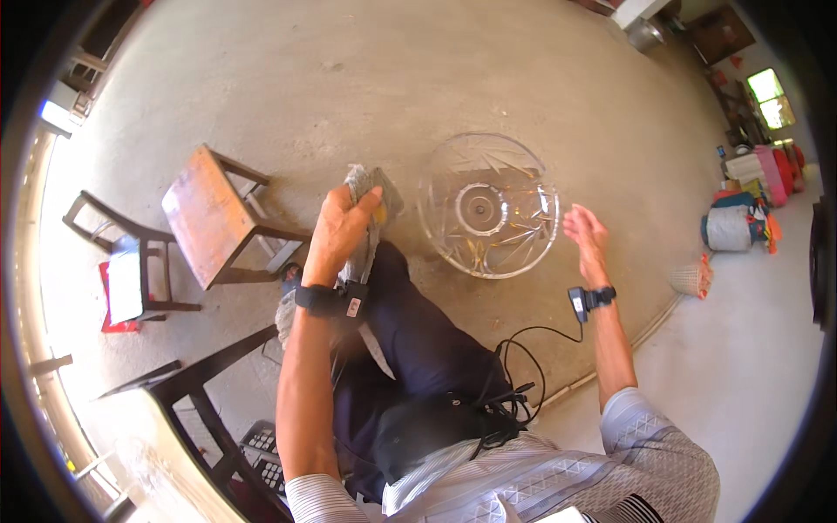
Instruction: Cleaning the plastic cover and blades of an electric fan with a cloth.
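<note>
A bunched grey cloth (359,185) is gripped in my left hand (336,228), thumb pressed over it, with a small yellow patch showing beside the thumb. Part of the cloth hangs down beside my knee. To the right of it is a clear round basin (453,248) with a cut leaf-like pattern and a ring at its centre. Its outline is slightly doubled by blur. Just beyond the basin's right rim, my right hand (588,231) is raised with loosely bent fingers and nothing visible in them. Whether a fingertip touches the rim is hard to tell.
At left stand a wooden stool (205,213) and a dark chair (131,253). A black cable (545,329) runs from my right wrist to my waist. Bundles (732,222) and a small basket (691,279) lie at right. A metal pot (645,35) stands far back.
</note>
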The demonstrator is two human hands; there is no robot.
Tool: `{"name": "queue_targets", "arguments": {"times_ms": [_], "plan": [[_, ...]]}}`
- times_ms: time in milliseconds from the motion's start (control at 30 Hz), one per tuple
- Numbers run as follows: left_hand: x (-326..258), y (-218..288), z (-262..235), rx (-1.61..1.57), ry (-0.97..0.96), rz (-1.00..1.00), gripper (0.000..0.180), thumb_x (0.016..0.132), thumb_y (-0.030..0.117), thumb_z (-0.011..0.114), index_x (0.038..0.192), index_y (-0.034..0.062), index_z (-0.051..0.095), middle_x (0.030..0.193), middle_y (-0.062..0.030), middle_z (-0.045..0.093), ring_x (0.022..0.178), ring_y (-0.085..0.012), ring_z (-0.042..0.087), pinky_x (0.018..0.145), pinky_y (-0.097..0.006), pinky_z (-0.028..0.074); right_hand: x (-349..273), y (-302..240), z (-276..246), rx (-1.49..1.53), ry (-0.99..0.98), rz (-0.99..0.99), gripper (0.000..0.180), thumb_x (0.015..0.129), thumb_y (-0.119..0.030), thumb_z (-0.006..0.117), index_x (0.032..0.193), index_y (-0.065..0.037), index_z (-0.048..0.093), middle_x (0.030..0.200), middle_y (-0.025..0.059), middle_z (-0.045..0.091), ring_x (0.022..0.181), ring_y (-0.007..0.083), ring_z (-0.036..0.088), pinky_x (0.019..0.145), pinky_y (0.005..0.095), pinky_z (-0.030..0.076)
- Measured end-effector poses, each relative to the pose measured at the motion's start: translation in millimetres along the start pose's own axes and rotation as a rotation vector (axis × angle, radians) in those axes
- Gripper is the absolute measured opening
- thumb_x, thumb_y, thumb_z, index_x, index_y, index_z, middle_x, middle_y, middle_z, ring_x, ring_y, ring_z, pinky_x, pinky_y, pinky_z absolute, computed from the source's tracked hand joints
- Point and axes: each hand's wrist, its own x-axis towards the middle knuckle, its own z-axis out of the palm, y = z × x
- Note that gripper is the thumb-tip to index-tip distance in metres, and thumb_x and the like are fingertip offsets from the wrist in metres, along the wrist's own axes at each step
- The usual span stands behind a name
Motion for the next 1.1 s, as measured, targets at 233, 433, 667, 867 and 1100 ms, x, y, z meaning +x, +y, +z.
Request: {"name": "queue_targets", "arguments": {"times_ms": [233,433,667,867,1100], "plan": [[-95.3,84.7,-26.5,0.028,0.13,0.267,0.03,0.099,0.027,0.063,0.096,-0.0024,0.067,0.077,-0.0032,0.059,0.072,-0.011,0.053,0.066,-0.033,0.045,-128.9,-108.7,108.4,0.117,-0.753,-0.09,0.033,0.098,-0.02,0.069,0.123,0.001,0.066,0.096,0.007,0.07,0.083,0.0112,0.066,0.072,0.0265,0.055],[-142.8,101.3,-12.3,0.272,0.292,0.416,0.041,0.095,0.029,0.066,0.083,-0.0093,0.059,0.063,-0.0222,0.049,0.056,-0.0242,0.048,0.057,-0.045,0.042,-182.3,-155.9,218.7,0.071,-1.16,-0.381,0.02,0.097,-0.012,0.066,0.109,0.004,0.067,0.093,0.0062,0.071,0.08,0.0123,0.067,0.071,0.029,0.055],[-265.7,119.5,-68.6,0.409,0.422,0.52,0.039,0.093,0.029,0.071,0.085,-0.0082,0.061,0.07,-0.024,0.057,0.065,-0.0322,0.062,0.06,-0.043,0.046,-216.5,-187.5,244.1,0.29,-1.012,-0.244,0.031,0.101,-0.019,0.063,0.123,0.003,0.065,0.116,0.0075,0.069,0.105,0.0155,0.066,0.089,0.0307,0.052],[-426.3,99.5,-133.0,0.422,0.715,0.27,0.038,0.097,0.016,0.069,0.129,-0.0021,0.063,0.108,-0.016,0.072,0.093,-0.0213,0.072,0.078,-0.034,0.057,-191.2,-232.2,229.2,0.874,-1.16,-0.362,0.036,0.104,-0.025,0.056,0.129,0.0,0.061,0.125,0.0079,0.067,0.114,0.0188,0.064,0.099,0.0379,0.051],[-603.1,26.8,-240.8,1.081,1.41,-0.593,0.066,0.099,0.043,0.062,0.141,-0.0066,0.049,0.135,-0.0287,0.057,0.121,-0.0448,0.059,0.101,-0.049,0.049,-196.3,-297.4,184.8,1.063,-1.392,-0.435,0.056,0.106,-0.042,0.049,0.146,-0.004,0.048,0.145,0.0115,0.056,0.134,0.0259,0.054,0.116,0.0446,0.039]]}}
